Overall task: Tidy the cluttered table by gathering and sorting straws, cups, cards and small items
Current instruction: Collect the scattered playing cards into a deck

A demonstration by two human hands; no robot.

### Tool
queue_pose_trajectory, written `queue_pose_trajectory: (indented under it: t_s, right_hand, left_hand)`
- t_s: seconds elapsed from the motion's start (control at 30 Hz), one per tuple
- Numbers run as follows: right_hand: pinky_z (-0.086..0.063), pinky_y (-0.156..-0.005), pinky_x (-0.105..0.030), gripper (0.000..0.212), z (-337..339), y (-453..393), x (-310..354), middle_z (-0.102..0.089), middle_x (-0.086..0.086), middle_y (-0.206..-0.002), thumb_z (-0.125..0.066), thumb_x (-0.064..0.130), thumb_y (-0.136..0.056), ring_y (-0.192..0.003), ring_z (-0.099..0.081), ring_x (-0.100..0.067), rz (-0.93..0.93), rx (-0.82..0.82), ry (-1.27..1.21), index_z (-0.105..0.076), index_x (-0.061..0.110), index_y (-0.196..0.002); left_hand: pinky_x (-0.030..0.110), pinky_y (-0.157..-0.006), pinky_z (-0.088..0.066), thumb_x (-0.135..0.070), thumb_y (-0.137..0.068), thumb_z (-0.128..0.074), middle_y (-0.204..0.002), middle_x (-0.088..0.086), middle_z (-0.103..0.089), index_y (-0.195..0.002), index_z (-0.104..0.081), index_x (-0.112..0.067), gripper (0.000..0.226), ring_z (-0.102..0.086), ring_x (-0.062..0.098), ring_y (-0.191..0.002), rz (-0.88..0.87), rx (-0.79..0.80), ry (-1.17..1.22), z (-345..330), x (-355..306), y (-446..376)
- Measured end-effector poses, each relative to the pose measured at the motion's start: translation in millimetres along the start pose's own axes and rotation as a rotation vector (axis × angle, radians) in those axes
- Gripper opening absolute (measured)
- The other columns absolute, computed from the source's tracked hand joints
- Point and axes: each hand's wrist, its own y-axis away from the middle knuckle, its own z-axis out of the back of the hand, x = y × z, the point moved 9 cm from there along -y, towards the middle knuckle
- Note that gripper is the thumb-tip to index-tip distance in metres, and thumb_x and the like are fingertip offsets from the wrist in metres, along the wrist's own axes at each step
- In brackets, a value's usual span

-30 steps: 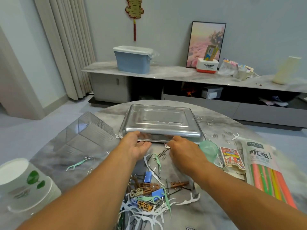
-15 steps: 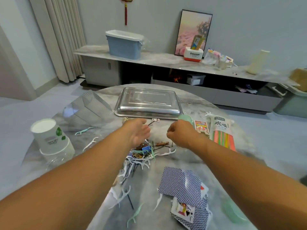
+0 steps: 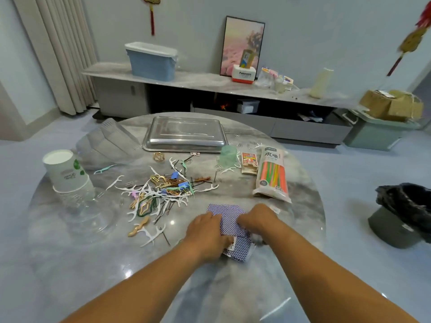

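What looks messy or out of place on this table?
A tangled heap of floss picks, hairpins and clips lies strewn across the middle of the table. The playing cards sit fanned and askew under the left hand and right hand.

The room is evenly and fairly brightly lit by soft, diffuse light with a cool blue-grey cast, and shadows are faint, showing only as weak dark patches on the round table (image 3: pixel 303 220) beneath the forearms. Small specular highlights sit on the polished tabletop near its front edge, and broader glare runs across the metal tray (image 3: pixel 184 134). Wide-angle distortion bends the cabinet (image 3: pixel 210 82) and stretches the frame edges, while motion blur smears the red hanging ornament (image 3: pixel 412 38) at upper right and softens the overall detail.
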Motion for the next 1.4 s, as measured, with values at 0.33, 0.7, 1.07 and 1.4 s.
queue_pose_trajectory:
  t_s: [0.33, 0.7, 1.07, 1.4]
  right_hand:
    - [-0.055, -0.097, -0.039, 0.043, -2, -5, 7, -0.065, -0.015, -0.124, -0.075, 0.024, -0.087, -0.115, -0.064, -0.031, -0.037, -0.046, -0.161, -0.059, 0.001, -0.120]
    - [-0.054, -0.099, -0.043, 0.051, -24, -8, 21, -0.067, -0.015, -0.118, -0.084, 0.021, -0.079, -0.111, -0.066, -0.032, -0.033, 0.137, -0.452, -0.061, -0.003, -0.117]
    - [-0.048, -0.099, -0.032, 0.072, -11, 2, 46, -0.057, -0.012, -0.141, -0.078, 0.041, -0.084, -0.127, -0.056, -0.029, 0.132, 0.001, -0.080, -0.052, 0.006, -0.140]
    - [-0.055, -0.097, -0.041, 0.088, -18, 0, 37, -0.061, -0.016, -0.132, -0.089, 0.031, -0.071, -0.113, -0.063, -0.030, 0.124, 0.070, -0.284, -0.047, 0.004, -0.144]
  left_hand:
    - [0.037, -0.124, 0.013, -0.056, -0.105, -0.012, -0.169, -0.001, 0.015, -0.162, 0.009, -0.021, 0.069, 0.019, 0.012, -0.154, -0.061, -0.184, -0.169, -45, 2, 22]
    - [0.034, -0.123, 0.016, -0.080, -0.078, 0.018, -0.167, -0.004, 0.020, -0.159, 0.018, -0.021, 0.100, 0.024, 0.006, -0.151, -0.057, -0.234, -0.125, -50, 7, 19]
    - [0.031, -0.124, 0.015, -0.079, -0.082, 0.009, -0.164, -0.001, 0.030, -0.155, 0.027, -0.016, 0.098, 0.030, 0.008, -0.149, -0.014, -0.251, -0.100, -47, 8, 22]
    - [0.031, -0.124, 0.014, -0.080, -0.083, 0.009, -0.165, -0.001, 0.029, -0.157, 0.024, -0.016, 0.099, 0.029, 0.008, -0.149, -0.017, -0.248, -0.086, -46, 8, 24]
